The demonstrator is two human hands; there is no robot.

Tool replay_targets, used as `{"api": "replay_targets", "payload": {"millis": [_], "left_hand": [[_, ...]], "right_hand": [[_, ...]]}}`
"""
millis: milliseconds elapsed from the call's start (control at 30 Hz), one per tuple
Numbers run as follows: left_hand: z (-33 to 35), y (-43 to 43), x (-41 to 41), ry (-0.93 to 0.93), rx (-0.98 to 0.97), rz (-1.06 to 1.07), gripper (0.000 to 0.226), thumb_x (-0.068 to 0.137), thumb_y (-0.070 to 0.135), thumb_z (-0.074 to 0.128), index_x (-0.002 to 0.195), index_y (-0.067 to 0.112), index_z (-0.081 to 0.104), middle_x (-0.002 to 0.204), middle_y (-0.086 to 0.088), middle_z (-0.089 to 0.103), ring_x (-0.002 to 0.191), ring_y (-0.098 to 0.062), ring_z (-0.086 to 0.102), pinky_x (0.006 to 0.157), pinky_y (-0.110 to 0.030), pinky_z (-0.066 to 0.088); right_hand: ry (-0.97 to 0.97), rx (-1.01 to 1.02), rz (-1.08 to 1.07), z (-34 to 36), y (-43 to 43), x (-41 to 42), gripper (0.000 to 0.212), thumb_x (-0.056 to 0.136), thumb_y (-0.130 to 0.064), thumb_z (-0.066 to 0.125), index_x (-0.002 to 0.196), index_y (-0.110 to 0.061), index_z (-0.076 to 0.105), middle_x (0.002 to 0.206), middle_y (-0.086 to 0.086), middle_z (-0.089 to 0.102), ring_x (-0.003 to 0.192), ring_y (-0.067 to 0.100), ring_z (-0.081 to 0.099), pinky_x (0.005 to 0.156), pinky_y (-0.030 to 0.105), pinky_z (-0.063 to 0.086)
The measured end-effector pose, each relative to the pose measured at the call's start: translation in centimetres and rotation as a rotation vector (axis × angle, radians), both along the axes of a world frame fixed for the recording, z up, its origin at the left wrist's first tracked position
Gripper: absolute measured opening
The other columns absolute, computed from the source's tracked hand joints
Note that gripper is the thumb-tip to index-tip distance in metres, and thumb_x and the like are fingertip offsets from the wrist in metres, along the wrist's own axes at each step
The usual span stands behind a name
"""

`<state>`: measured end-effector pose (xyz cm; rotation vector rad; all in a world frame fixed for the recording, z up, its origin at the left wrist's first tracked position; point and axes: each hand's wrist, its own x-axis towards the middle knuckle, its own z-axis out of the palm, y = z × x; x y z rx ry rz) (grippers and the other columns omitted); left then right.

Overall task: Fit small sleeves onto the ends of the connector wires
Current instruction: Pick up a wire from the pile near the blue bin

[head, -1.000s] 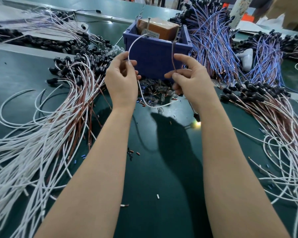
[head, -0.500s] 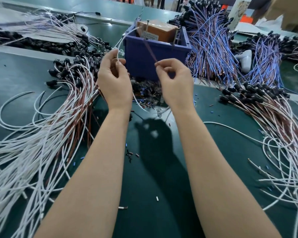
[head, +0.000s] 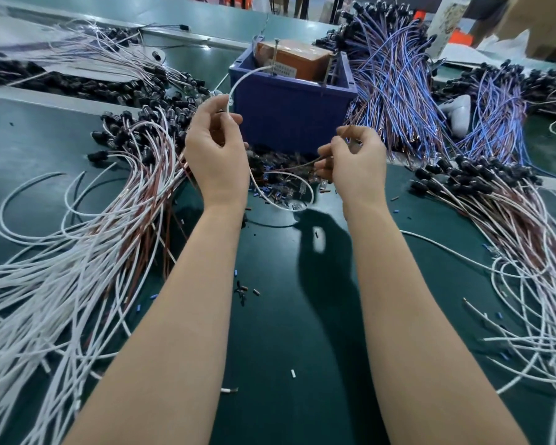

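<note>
**Two Hands, Two Wires**

The left hand [head: 217, 149] pinches a white wire [head: 239, 81] between thumb and finger. The wire loops down to 6 o'clock of the blue box [head: 289, 107]. The right hand [head: 355, 162] has its fingers curled and squeezed on a thin brown wire [head: 294, 167]. That wire pokes out toward 9 o'clock. A heap of small sleeves [head: 286, 187] lies on the green table [head: 270, 316] between the hands.

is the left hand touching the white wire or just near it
Touching. The head view shows the left hand's thumb and forefinger pinching the white wire, which arcs up from the pinch toward the blue bin.
</note>
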<state>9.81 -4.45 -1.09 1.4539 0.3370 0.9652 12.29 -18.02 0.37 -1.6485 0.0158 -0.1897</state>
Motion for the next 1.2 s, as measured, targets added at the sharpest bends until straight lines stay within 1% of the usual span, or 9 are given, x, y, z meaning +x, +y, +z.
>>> {"api": "replay_targets", "payload": {"millis": [100,167,267,333,433,533,833,1067,1200], "left_hand": [[0.03,0.06,-0.01,0.004,-0.006,0.010,0.019,0.096,0.005,0.047,0.106,0.012,0.061,0.082,0.003,0.063,0.069,-0.004,0.057,0.059,-0.014,0.047],[0.03,0.09,-0.07,0.013,0.010,0.015,0.019,0.095,0.006,0.047,0.106,0.012,0.061,0.083,0.002,0.064,0.072,-0.008,0.058,0.067,-0.025,0.054],[0.14,-0.02,-0.18,0.016,0.043,0.016,0.019,0.094,0.007,0.047,0.104,0.014,0.061,0.088,-0.002,0.066,0.077,-0.014,0.059,0.082,-0.043,0.054],[0.17,-0.08,-0.14,0.010,0.050,0.011,0.019,0.095,0.007,0.047,0.106,0.014,0.061,0.085,0.001,0.065,0.076,-0.013,0.059,0.078,-0.039,0.055],[0.07,-0.17,-0.07,-0.001,0.035,-0.003,0.021,0.095,0.005,0.046,0.110,0.009,0.061,0.083,0.004,0.062,0.072,-0.009,0.058,0.062,-0.017,0.051],[0.04,-0.12,-0.07,-0.009,0.016,-0.003,0.023,0.096,0.003,0.046,0.113,0.005,0.060,0.086,-0.001,0.062,0.072,-0.010,0.057,0.058,-0.013,0.048],[-0.03,-0.08,0.05,0.023,0.017,-0.051,0.026,0.096,0.003,0.045,0.118,0.002,0.059,0.093,-0.005,0.063,0.073,-0.008,0.058,0.061,-0.014,0.050],[0.09,-0.22,0.07,0.038,0.030,-0.045,0.028,0.095,0.001,0.045,0.120,0.002,0.058,0.093,-0.001,0.062,0.072,-0.005,0.057,0.067,-0.016,0.052],[0.13,-0.13,0.09,0.054,0.061,-0.023,0.028,0.094,0.002,0.046,0.120,0.002,0.060,0.097,-0.003,0.063,0.086,-0.017,0.062,0.085,-0.033,0.054]], "right_hand": [[-0.111,-0.230,-0.040,-0.41,0.03,0.09,0.028,0.097,-0.004,0.041,0.123,-0.013,0.049,0.080,0.004,0.063,0.055,0.010,0.057,0.066,0.032,0.053],[-0.162,-0.348,-0.033,-0.60,0.21,0.01,0.038,0.097,-0.006,0.041,0.134,-0.013,0.045,0.090,0.009,0.066,0.072,0.020,0.063,0.080,0.040,0.052],[-0.180,-0.389,-0.026,-0.66,0.26,0.02,0.044,0.096,-0.007,0.044,0.139,-0.014,0.039,0.092,0.013,0.067,0.084,0.031,0.063,0.085,0.045,0.049],[-0.205,-0.409,-0.034,-0.59,0.28,0.05,0.042,0.096,-0.008,0.046,0.137,-0.013,0.042,0.090,0.011,0.067,0.084,0.028,0.064,0.086,0.044,0.049],[-0.248,-0.437,-0.033,-0.50,0.44,0.03,0.037,0.096,-0.009,0.047,0.133,-0.012,0.049,0.089,0.009,0.067,0.082,0.025,0.064,0.086,0.041,0.049],[-0.251,-0.417,-0.027,-0.51,0.52,0.03,0.038,0.096,-0.009,0.046,0.134,-0.011,0.049,0.087,0.010,0.067,0.080,0.027,0.064,0.085,0.042,0.050],[-0.240,-0.290,-0.037,-0.57,0.27,0.15,0.030,0.096,-0.007,0.047,0.124,-0.015,0.052,0.070,-0.001,0.060,0.051,0.009,0.059,0.069,0.035,0.054],[-0.260,-0.325,-0.018,-0.51,0.34,0.51,0.039,0.095,-0.006,0.046,0.133,-0.015,0.051,0.072,-0.010,0.058,0.064,0.012,0.061,0.081,0.035,0.053],[-0.264,-0.327,0.019,-0.58,0.42,0.63,0.041,0.094,-0.004,0.046,0.134,-0.014,0.050,0.072,-0.009,0.057,0.070,0.017,0.061,0.082,0.042,0.053]]}}
